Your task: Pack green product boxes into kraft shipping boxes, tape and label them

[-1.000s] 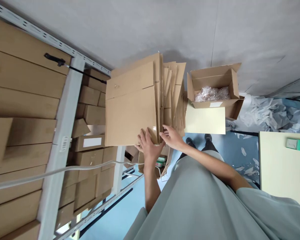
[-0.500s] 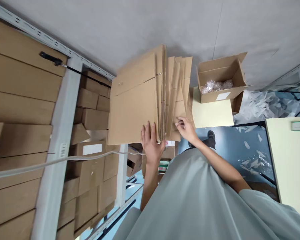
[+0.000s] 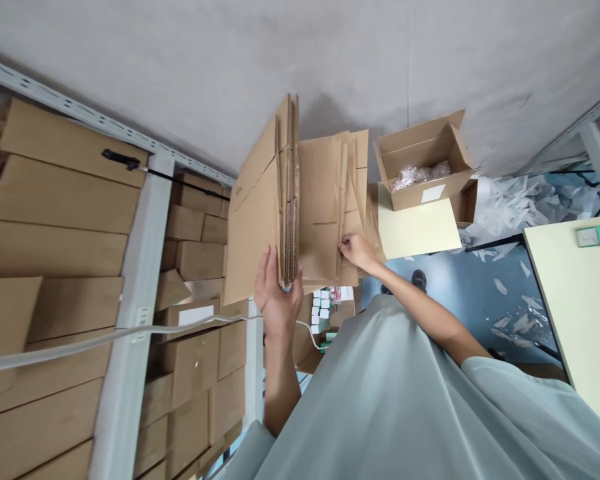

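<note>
A stack of flattened cardboard boxes stands on edge, and my left hand grips its lower near corner, thumb on one side and fingers on the other. To the right of a gap, more flattened cardboard sheets lean upright in a looser bunch. My right hand pinches the near edge of a sheet in that bunch with its fingertips. Behind the right hand, some sheets fan apart at their upper edges.
An open carton with bubble wrap stands on a pale board. Shelves of cardboard boxes fill the left behind a grey post. A white cable crosses there. At right are crumpled paper and a pale tabletop.
My left hand has moved left with the stack of flattened boxes, opening a gap between it and the looser sheets. The right hand has shifted slightly left, still at the sheets.
</note>
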{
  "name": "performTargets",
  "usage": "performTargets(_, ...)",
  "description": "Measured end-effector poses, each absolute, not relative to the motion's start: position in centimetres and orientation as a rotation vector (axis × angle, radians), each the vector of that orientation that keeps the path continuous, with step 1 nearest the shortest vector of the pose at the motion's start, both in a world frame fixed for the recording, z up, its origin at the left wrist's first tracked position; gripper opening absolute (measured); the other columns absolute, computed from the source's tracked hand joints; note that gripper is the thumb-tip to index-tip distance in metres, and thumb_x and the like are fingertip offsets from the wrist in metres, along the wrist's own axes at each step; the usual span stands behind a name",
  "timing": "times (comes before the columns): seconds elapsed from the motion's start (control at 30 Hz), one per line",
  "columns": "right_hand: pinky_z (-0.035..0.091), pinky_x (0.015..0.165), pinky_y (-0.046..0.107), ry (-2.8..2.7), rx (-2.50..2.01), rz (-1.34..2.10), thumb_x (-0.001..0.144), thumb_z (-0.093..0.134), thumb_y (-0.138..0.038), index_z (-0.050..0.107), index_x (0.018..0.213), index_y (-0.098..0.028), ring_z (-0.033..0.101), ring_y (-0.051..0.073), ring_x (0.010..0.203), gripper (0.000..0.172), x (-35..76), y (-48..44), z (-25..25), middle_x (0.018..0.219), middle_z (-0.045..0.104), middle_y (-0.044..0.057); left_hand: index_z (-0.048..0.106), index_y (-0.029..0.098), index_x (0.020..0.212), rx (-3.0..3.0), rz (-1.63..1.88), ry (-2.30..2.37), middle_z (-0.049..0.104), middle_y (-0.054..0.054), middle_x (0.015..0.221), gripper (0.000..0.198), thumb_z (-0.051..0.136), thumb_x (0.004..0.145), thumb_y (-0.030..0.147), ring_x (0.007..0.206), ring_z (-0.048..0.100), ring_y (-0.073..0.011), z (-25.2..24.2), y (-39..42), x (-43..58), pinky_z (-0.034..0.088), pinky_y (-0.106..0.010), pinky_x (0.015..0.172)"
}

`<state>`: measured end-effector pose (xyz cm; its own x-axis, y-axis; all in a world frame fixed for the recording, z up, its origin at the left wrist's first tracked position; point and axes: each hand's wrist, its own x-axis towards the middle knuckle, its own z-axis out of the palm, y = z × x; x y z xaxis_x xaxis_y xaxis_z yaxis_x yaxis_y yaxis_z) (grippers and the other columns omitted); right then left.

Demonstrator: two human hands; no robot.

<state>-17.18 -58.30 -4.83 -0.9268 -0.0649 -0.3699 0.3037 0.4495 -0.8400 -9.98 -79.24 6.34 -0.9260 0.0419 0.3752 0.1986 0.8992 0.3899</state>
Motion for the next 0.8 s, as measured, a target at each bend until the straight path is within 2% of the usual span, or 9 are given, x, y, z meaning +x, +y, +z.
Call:
performTargets(0.07, 0.057, 0.09, 0.032, 2.305, 0.175, -1.507, 0.098, 0.073, -0.031, 0.075, 0.094, -0.025, 0.078, 0.027, 0.103, 0.008, -17.1, -58.4, -5.1, 0.095, 0.083, 0.007, 0.051, 0.021, 0.168, -0.165, -0.571, -2.714, 0.056, -0.018, 0.17, 0.07, 0.07, 0.104, 0.043, 0.161, 0.051, -0.0316, 6.7, -79.0, -10.2, 0.039, -0.05, 0.137)
performTargets(0.2, 0.055, 0.089, 0.037, 2.227, 0.156, -1.534, 0.095, 0.071, -0.024, 0.065, 0.081, -0.024, 0.074, 0.028, 0.093, 0.015, -17.1, -59.0, -4.9, 0.086, 0.077, 0.008, 0.051, 0.02, 0.168, -0.171, -0.521, -2.751, 0.057, -0.02, 0.168, 0.07, 0.069, 0.105, 0.044, 0.161, 0.052, -0.0323, 6.2, -77.3, -10.1, 0.04, -0.051, 0.136)
performTargets(0.3, 0.053, 0.086, 0.037, 2.193, 0.22, -1.608, 0.1, 0.064, -0.03, 0.062, 0.089, -0.022, 0.071, 0.027, 0.091, 0.013, -17.4, -58.6, -4.6, 0.088, 0.073, 0.007, 0.049, 0.02, 0.169, -0.119, -0.484, -2.792, 0.056, -0.019, 0.169, 0.07, 0.067, 0.105, 0.043, 0.163, 0.048, -0.0318, 4.9, -75.1, -9.1, 0.037, -0.052, 0.138)
performTargets(0.4, 0.052, 0.083, 0.033, 2.119, 0.273, -1.785, 0.103, 0.055, -0.035, 0.058, 0.096, -0.023, 0.067, 0.022, 0.087, 0.014, -17.8, -57.3, -4.8, 0.089, 0.068, 0.002, 0.044, 0.019, 0.172, -0.093, -0.447, -2.857, 0.049, -0.019, 0.175, 0.073, 0.065, 0.106, 0.044, 0.168, 0.039, -0.0316, 3.0, -73.2, -8.0, 0.031, -0.054, 0.14)
performTargets(0.53, 0.052, 0.082, 0.032, 1.982, 0.3, -1.938, 0.1, 0.051, -0.035, 0.056, 0.096, -0.024, 0.065, 0.02, 0.086, 0.013, -17.7, -55.6, -5.6, 0.087, 0.064, -0.002, 0.04, 0.015, 0.173, -0.127, -0.448, -2.967, 0.045, -0.023, 0.176, 0.089, 0.073, 0.099, 0.051, 0.171, 0.033, -0.0355, -0.4, -71.4, -7.7, 0.025, -0.059, 0.141)
performTargets(0.6, 0.053, 0.084, 0.032, 1.939, 0.293, -1.961, 0.1, 0.051, -0.035, 0.057, 0.098, -0.024, 0.067, 0.02, 0.088, 0.013, -17.4, -54.9, -5.8, 0.09, 0.066, -0.001, 0.041, 0.013, 0.172, -0.109, -0.475, -2.985, 0.047, -0.024, 0.175, 0.09, 0.075, 0.096, 0.048, 0.17, 0.034, -0.0362, -2.0, -70.9, -8.3, 0.024, -0.059, 0.141)
performTargets(0.67, 0.055, 0.09, 0.033, 1.905, 0.211, -2.025, 0.1, 0.052, -0.036, 0.06, 0.102, -0.023, 0.069, 0.02, 0.094, 0.016, -17.0, -53.9, -5.9, 0.096, 0.069, 0.002, 0.047, 0.012, 0.169, -0.109, -0.502, -2.958, 0.051, -0.024, 0.172, 0.081, 0.07, 0.097, 0.041, 0.17, 0.036, -0.0347, -2.7, -70.9, -9.2, 0.026, -0.057, 0.141)
performTargets(0.8, 0.056, 0.097, 0.036, 2.092, 0.118, -2.037, 0.097, 0.066, -0.041, 0.066, 0.119, -0.022, 0.072, 0.021, 0.097, 0.029, -15.5, -51.1, -5.9, 0.107, 0.074, 0.005, 0.055, 0.014, 0.165, -0.182, -0.543, -2.877, 0.061, -0.021, 0.164, 0.074, 0.066, 0.093, 0.031, 0.164, 0.047, -0.0336, -0.3, -72.5, -10.8, 0.035, -0.056, 0.139)
